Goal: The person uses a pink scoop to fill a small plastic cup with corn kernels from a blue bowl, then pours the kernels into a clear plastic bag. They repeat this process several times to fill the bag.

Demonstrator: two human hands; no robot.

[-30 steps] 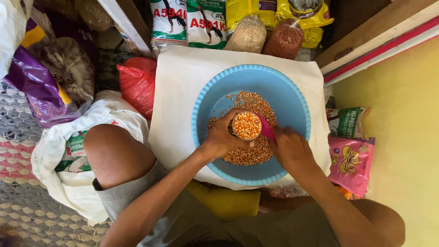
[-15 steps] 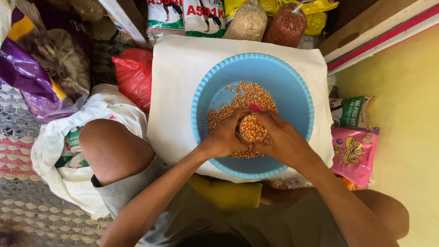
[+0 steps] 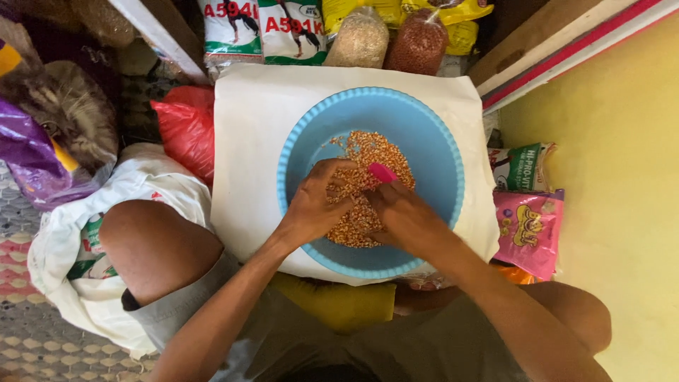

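We see both forearms angling into the blue basin, the left hand curled, fingers bent down into the corn kernels, the right hand closed around a pink scoop beside it.

1. Soft, even daylight fills the scene; nothing is harshly lit.
2. The yellow wall and white cloth are brightest, without blown-out glare.
3. The top left corner falls into dim shadow.
4. Faint shadows sit under the hands inside the blue bowl.
5. Focus is fairly sharp; slight wide-angle bending shows at the edges.
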